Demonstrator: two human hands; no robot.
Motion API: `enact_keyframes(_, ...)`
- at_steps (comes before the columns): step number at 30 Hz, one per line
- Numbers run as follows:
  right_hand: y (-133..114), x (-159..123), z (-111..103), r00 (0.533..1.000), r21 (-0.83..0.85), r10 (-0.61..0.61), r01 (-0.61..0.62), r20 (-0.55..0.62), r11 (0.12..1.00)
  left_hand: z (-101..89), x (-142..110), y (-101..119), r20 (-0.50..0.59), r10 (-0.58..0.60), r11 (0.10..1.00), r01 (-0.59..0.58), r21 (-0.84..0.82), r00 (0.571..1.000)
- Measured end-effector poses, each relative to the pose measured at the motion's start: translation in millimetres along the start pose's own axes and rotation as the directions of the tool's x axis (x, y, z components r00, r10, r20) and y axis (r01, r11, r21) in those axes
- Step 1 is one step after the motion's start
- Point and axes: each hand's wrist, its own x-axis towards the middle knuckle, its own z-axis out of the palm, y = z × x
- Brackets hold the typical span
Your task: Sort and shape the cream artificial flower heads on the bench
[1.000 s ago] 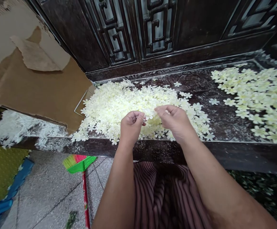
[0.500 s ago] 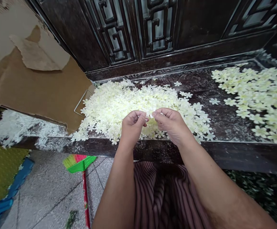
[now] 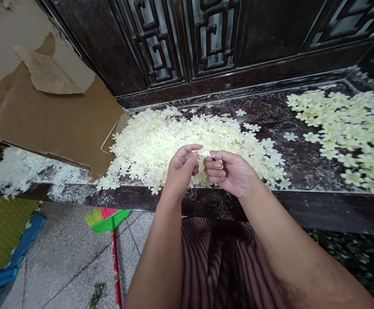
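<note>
One small white cloth-like flower (image 3: 204, 152) is pinched between the fingertips of the left hand (image 3: 183, 166) and the right hand (image 3: 227, 171), just above the near side of a broad heap of pale yellow-white five-petalled flowers (image 3: 161, 137). The left hand has thumb and forefinger drawn nearly together at one end of the small flower, its other fingers curled in. The right hand pinches the opposite end, with the remaining fingers folded towards the palm; a white bit shows beside them, too small to make out.

The heap lies on a dark brown wooden table (image 3: 267, 113) dusted with white scraps. Further right, a second spread of similar flowers (image 3: 354, 133) covers the surface, with a lone white flower (image 3: 291, 137) between the two groups. To the left, a torn brown cardboard sheet (image 3: 55, 120) leans beside a thin metal wire frame (image 3: 104, 143), and white stringy strands (image 3: 16, 171) lie past it near the table's edge. Behind stands a dark wooden panel with carved lattice openings (image 3: 215, 38). Below, a red-handled broom with a green head (image 3: 108, 221) rests on grey speckled floor tiles (image 3: 64, 240).
</note>
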Motion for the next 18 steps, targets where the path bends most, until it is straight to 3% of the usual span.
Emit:
enact_keyframes(5,0,1,1,0.999,0.031,0.051,-0.051,-0.012,0.998,-3.0,0,-4,0.085,0.066,0.992,-0.074,0.099,0.994)
enact_keyframes(9,3,-1,2,0.998,-0.063,0.019,-0.023,-0.060,0.998,-5.6,2,-7,0.019,0.143,0.971,-0.144,0.190,0.989)
enact_keyframes(12,7,0,2,0.991,-0.270,-0.091,0.062,-0.096,0.961,-4.7,3,-7,-0.051,0.197,0.947,-0.176,0.270,0.979)
enact_keyframes(14,10,2,1,0.968,-0.441,-0.215,0.139,-0.127,0.887,-3.3,3,-6,-0.080,0.232,0.919,-0.191,0.344,0.970)
enact_keyframes(18,11,4,-5,0.862,-0.653,-0.484,0.282,-0.150,0.703,-1.5,1,-6,-0.133,0.350,0.797,-0.220,0.562,0.927)
